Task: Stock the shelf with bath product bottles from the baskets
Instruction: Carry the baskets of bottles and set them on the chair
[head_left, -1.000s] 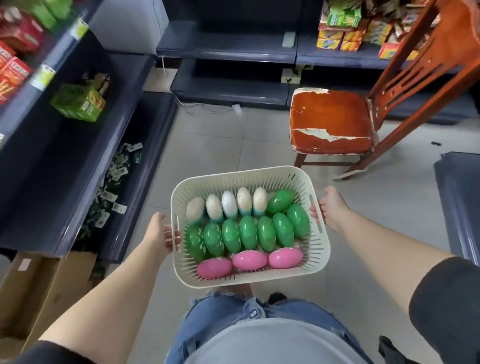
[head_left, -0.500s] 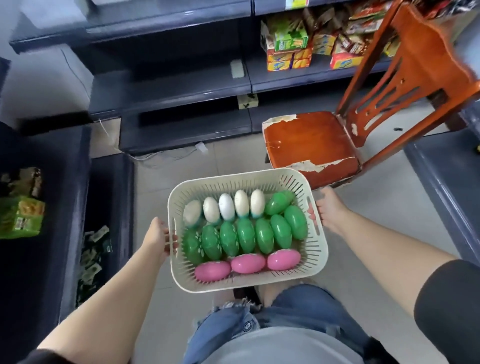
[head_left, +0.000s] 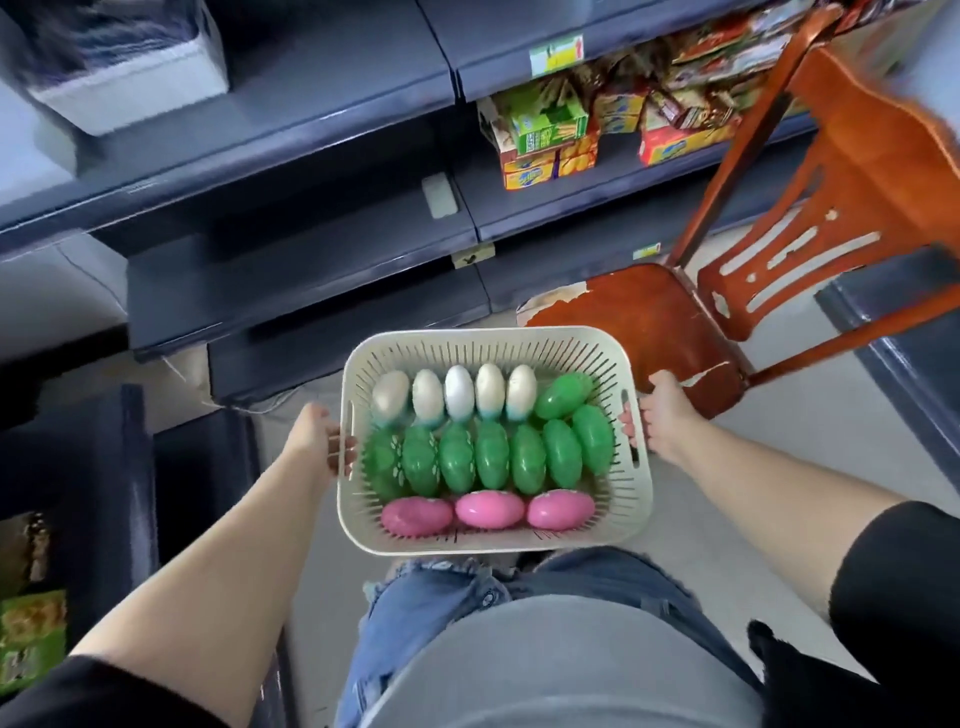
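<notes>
Holding a cream slotted basket (head_left: 493, 343) out front at belly height, with both hands hooked into its side handles: left hand (head_left: 314, 441) at 9 o'clock, fingers curled through the slot, right hand (head_left: 667, 415) at 3 o'clock doing the same. The bottles sit inside in rows: white bottles (head_left: 460, 392) along the far side, green bottles (head_left: 491, 454) across the middle with a couple more stacked at about 2 o'clock, and pink bottles (head_left: 489, 509) nearest the body.

Around it: dark blue shelves (head_left: 291, 280) at 12 o'clock, the low ones bare, with snack boxes (head_left: 550, 140) higher up at 1 o'clock. A worn red wooden chair (head_left: 670, 317) sits at 2 o'clock, its seat just beside the right hand and crowding the front of the shelving on that side. Another dark shelf unit (head_left: 78, 467) runs along 9 o'clock, with a green pack (head_left: 31, 639) at 8 o'clock.
</notes>
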